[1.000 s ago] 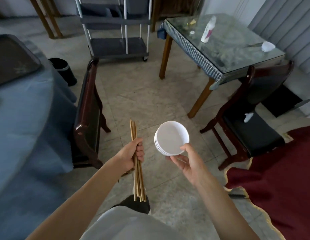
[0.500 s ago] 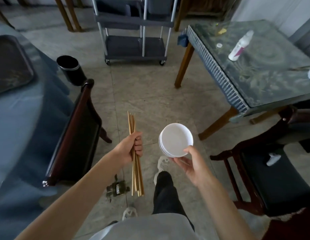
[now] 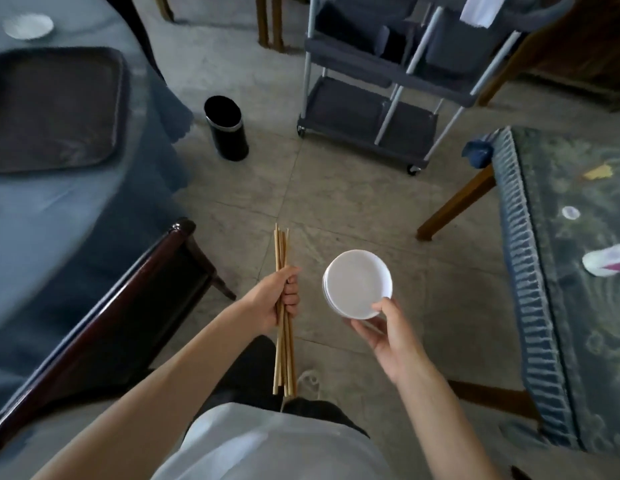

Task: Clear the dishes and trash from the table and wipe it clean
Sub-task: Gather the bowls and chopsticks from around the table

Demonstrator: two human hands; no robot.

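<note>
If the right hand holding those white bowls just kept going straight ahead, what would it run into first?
Probably the grey cart. The right hand holds the white bowls above bare floor, pointing up the picture, and nothing else shows between. Depth is hard to judge, so it might pass beside the cart.

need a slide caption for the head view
Left hand grips chopsticks, right hand holds stacked white bowls, facing the grey cart and black bin.

White bowls (image 3: 357,284) and tan chopsticks (image 3: 282,306) show above a grey tiled floor (image 3: 336,192), near a black bin (image 3: 226,128), grey cart (image 3: 388,88), and blue-clothed bench (image 3: 76,202) bearing a dark tray (image 3: 52,109).
</note>
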